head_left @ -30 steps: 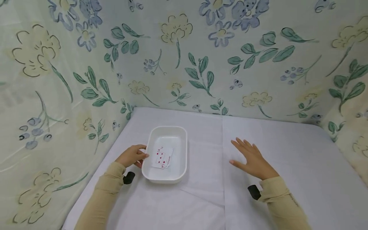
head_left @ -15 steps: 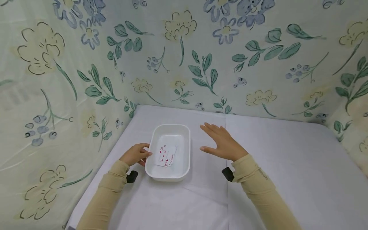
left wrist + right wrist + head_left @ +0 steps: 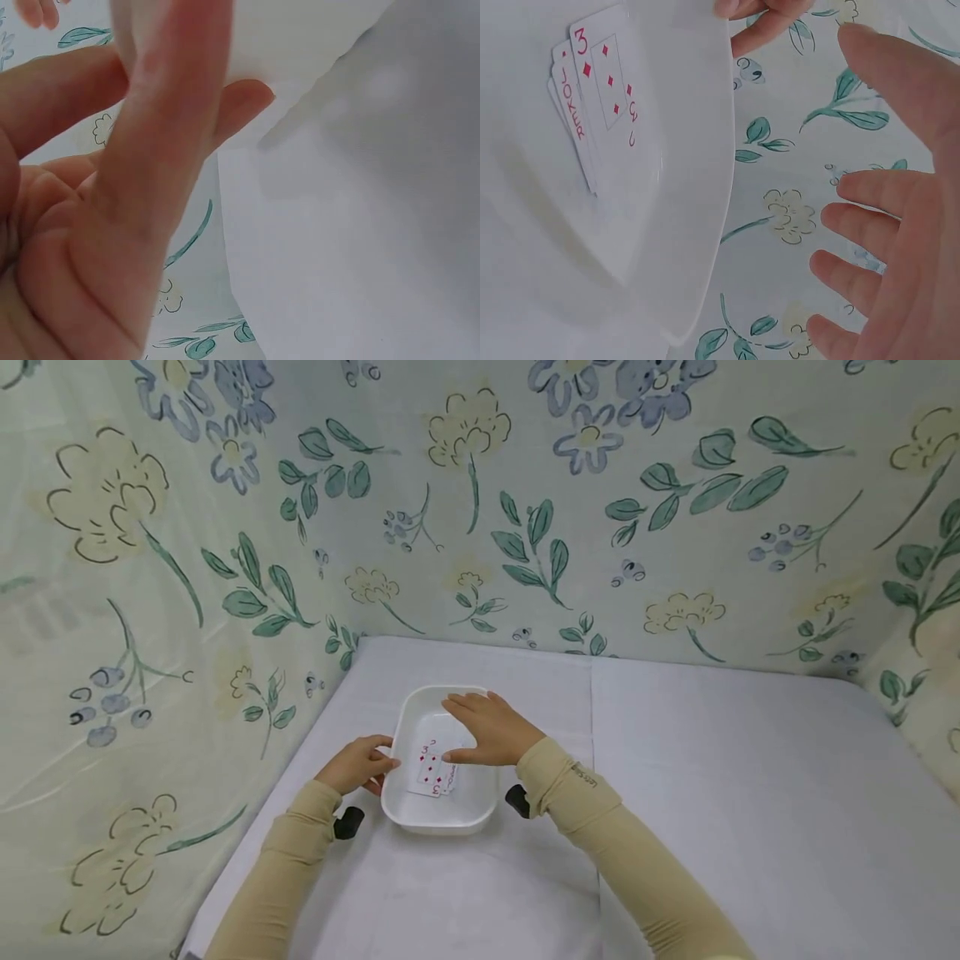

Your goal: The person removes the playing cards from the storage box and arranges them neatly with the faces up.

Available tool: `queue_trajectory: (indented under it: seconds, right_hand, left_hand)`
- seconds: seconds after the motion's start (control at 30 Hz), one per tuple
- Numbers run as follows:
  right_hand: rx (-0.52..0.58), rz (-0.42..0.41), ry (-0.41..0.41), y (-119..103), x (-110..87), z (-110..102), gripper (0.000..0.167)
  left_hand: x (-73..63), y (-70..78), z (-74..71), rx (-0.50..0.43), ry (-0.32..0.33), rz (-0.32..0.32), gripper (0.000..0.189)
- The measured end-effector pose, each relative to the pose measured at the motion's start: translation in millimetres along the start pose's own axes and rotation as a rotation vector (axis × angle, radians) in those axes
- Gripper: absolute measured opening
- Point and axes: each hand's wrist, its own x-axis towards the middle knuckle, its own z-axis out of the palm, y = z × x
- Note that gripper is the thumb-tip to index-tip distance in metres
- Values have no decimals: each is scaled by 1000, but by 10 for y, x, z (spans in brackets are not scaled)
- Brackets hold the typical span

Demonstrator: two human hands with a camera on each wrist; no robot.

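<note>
A white rectangular tub [image 3: 441,827] stands on the table, and several playing cards lie in a small fanned stack inside it. The three of diamonds [image 3: 609,75] is on top, with a joker [image 3: 571,105] peeking out beneath. My left hand [image 3: 358,765] grips the tub's left rim, the thumb at the edge and the fingers against the outer wall. Over the tub's right half, my right hand [image 3: 497,732] hovers with fingers spread and nothing in it. Its thumb overlaps the cards' edge in the head view.
White cloth [image 3: 705,793] covers the table around the tub. Floral curtains [image 3: 540,510] hang along the back and both sides, close to the table's edges. A black wrist camera [image 3: 348,823] sits under the left wrist.
My right hand has moved left from the right part of the table to above the tub, fingers still spread. My left hand keeps its hold on the rim.
</note>
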Motion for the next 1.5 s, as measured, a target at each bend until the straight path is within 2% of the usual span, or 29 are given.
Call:
queue_trajectory:
  seconds: [0.3, 0.53, 0.73, 0.83, 1.17, 1.3, 1.5]
  right_hand:
    - [3, 9, -121, -230, 473, 159, 80]
    - [-12, 88, -230, -245, 691, 387, 77]
    - [-16, 195, -285, -216, 736, 527, 73]
    - [-30, 226, -302, -195, 756, 624, 73]
    - [-46, 233, -318, -180, 837, 901, 75]
    - [-76, 237, -315, -199, 823, 949, 81]
    - [-72, 231, -309, -224, 810, 966, 88]
  left_hand:
    - [34, -70, -24, -6, 32, -34, 38]
    - [26, -57, -10, -7, 28, -25, 37]
    - [53, -56, 10, -16, 5, 27, 37]
    - [66, -60, 19, -17, 3, 19, 38]
    - [33, -42, -10, 8, 42, -32, 39]
    - [26, -31, -11, 5, 46, -42, 38]
    - [19, -20, -25, 12, 44, -25, 38]
